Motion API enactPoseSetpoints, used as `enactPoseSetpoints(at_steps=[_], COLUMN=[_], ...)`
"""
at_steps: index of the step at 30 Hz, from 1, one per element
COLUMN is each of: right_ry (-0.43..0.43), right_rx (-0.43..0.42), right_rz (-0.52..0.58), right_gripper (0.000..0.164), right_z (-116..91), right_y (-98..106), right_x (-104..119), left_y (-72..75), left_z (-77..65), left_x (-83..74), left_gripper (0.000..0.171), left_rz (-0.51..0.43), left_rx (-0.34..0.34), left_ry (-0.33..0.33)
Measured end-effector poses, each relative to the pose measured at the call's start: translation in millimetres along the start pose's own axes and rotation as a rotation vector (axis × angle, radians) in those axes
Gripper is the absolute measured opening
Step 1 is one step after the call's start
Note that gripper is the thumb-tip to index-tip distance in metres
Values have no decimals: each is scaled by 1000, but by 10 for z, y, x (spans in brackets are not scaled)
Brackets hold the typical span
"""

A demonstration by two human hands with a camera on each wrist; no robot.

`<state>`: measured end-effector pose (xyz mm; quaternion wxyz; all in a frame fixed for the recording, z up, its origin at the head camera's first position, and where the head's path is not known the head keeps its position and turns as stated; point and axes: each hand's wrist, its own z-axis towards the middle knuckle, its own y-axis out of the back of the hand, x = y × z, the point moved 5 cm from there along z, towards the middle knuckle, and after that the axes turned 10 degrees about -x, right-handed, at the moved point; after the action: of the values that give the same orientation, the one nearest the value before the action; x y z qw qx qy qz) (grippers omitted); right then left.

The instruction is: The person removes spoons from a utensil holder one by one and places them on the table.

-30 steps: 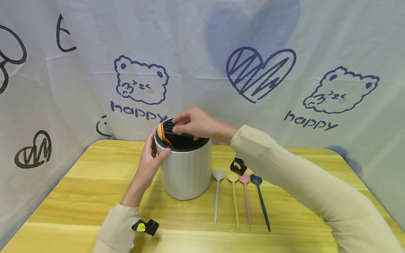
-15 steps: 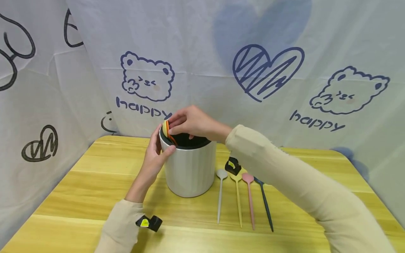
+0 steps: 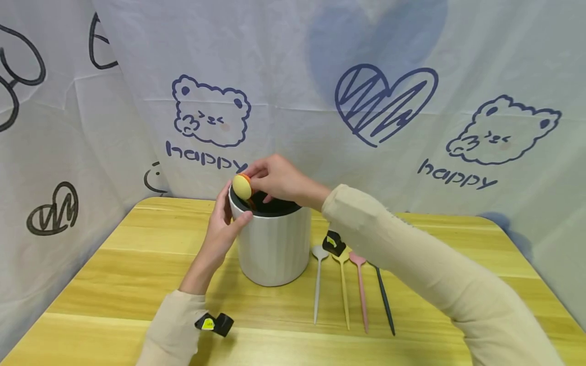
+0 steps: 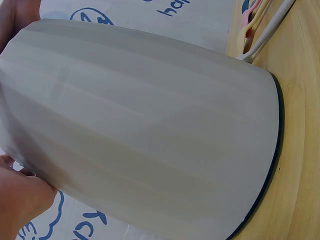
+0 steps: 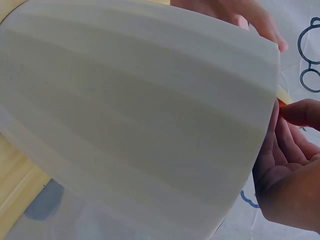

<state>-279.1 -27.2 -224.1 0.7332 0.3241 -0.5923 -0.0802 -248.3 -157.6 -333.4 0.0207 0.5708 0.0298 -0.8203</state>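
Head view: the left hand (image 3: 222, 223) grips a white container (image 3: 274, 249); the right hand (image 3: 284, 179) pinches an orange utensil (image 3: 247, 177) beside a yellow utensil (image 3: 241, 187).

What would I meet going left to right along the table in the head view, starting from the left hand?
Left hand, white ribbed cylindrical container, white long-handled spoon, yellow long-handled spoon, pink long-handled spoon, dark blue long-handled spoon.

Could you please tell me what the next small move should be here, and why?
I would probably have the right hand draw the orange piece gently upward from the white container: it seems to pinch that piece beside the yellow disc, and the left hand grips the container near its top, which should keep it steady.
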Motion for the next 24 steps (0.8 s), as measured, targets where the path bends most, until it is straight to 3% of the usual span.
enactPoseSetpoints(at_steps=[14, 24], right_ry=[22, 30], right_rx=[-6, -81], right_rz=[21, 47], right_gripper=[24, 25], right_z=[-10, -21], right_y=[75, 147], right_x=[-97, -142], left_y=[-14, -4], left_z=[13, 20], left_x=[-5, -6], left_gripper=[82, 80], left_rz=[-20, 11], left_rx=[-5, -5], left_ry=[2, 8])
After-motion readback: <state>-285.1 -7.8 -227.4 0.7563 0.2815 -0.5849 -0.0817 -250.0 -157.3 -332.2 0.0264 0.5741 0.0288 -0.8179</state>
